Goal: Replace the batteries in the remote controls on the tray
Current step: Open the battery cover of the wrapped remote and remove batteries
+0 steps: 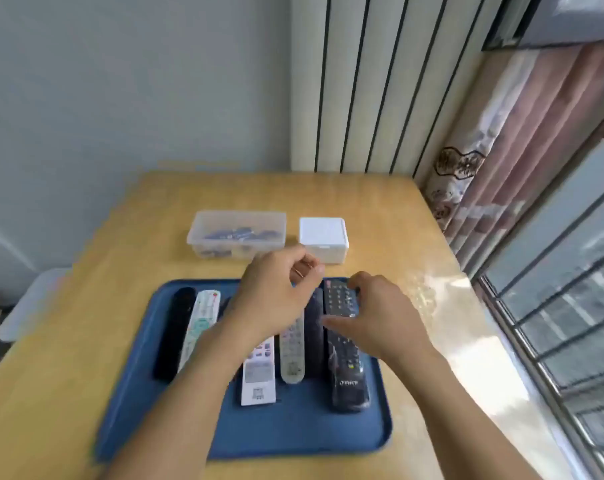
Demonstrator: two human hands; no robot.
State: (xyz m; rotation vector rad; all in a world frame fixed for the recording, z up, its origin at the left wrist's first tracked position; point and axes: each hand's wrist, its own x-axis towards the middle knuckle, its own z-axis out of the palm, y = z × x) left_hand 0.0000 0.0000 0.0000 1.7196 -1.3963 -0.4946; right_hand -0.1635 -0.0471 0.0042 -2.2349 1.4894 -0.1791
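Note:
A blue tray lies on the wooden table and holds several remotes side by side. From left to right I can make out a slim black remote, a white remote with coloured buttons, a white labelled remote, a pale grey remote, a dark remote and a large black remote. My right hand grips the far end of the large black remote, fingers curled over it and thumb on its left side. My left hand hovers over the tray's far middle with curled fingers and nothing visible in them.
Behind the tray stand a clear plastic box with blue batteries inside and a closed white box. The table ends at a grey wall on the left. A curtain and a barred window run along the right.

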